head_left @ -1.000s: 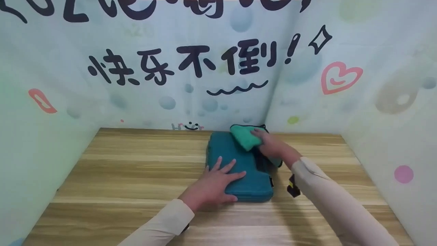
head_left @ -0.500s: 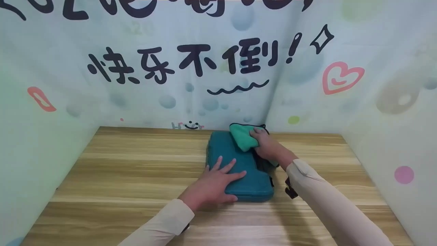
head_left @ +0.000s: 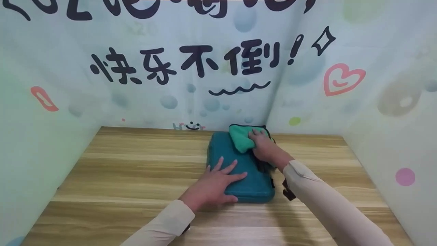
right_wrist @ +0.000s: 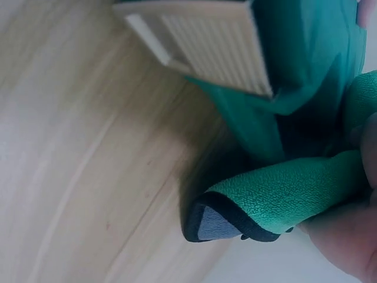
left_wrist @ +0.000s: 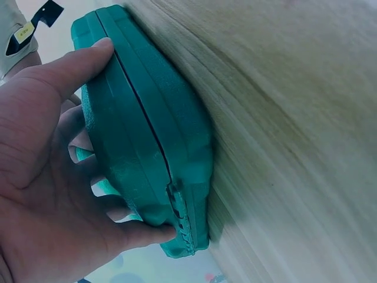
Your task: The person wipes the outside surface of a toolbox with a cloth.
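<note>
A teal hard case (head_left: 254, 188) lies closed on the wooden table. My left hand (head_left: 213, 184) rests on its lid with the fingers spread. From the left wrist, the thumb touches the case's side (left_wrist: 126, 130) near the seam, and the little finger reaches a catch. My right hand (head_left: 264, 146) holds a green cloth (head_left: 241, 138) with black edging against the far right part of the lid. The right wrist view shows this cloth (right_wrist: 288, 188) bunched by the fingers, its grey underside turned out at one corner.
The wooden table (head_left: 136, 164) meets a printed backdrop (head_left: 143, 102) just behind the case. Side walls of the same fabric flank it. A pale ribbed panel (right_wrist: 206, 44) shows beside the case in the right wrist view; what it belongs to I cannot tell.
My right hand has slid slightly left and toward me, the cloth moving with it over the lid. The left hand and the case have stayed in place.
</note>
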`<state>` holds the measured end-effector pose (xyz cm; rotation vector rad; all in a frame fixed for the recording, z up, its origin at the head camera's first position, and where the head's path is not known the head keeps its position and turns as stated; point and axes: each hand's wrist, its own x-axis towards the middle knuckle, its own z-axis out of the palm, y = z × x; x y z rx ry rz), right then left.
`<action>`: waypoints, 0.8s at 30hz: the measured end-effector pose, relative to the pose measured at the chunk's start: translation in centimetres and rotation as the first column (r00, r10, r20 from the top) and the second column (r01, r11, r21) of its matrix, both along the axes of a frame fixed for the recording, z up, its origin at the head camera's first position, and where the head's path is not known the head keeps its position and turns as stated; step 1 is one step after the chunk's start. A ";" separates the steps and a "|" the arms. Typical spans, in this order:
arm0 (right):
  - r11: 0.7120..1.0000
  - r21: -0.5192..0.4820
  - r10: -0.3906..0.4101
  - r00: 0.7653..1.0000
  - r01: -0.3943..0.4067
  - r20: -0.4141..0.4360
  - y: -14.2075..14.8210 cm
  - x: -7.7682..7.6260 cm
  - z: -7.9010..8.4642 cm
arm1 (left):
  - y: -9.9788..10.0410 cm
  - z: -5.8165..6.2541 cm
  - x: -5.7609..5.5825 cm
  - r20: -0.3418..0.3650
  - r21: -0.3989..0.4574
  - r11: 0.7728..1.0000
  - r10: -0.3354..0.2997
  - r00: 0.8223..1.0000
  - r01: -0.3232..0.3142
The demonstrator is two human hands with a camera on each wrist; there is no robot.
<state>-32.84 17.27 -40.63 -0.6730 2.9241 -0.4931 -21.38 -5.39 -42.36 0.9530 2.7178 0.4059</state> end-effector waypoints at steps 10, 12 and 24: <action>0.994 0.097 0.049 0.999 -0.050 0.012 -2.4 -0.5 0.7 | -0.1 -0.1 -0.1 0.005 0.006 1.000 0.001 1.000 -0.001; 0.993 0.093 0.065 0.998 -0.067 0.020 -3.1 -0.6 0.8 | -0.2 0.0 -0.1 0.000 0.012 1.000 0.000 1.000 0.000; 0.989 0.092 0.102 0.987 -0.114 0.123 -7.2 -1.2 1.2 | -0.3 0.1 -0.2 -0.006 0.007 1.000 -0.015 1.000 0.015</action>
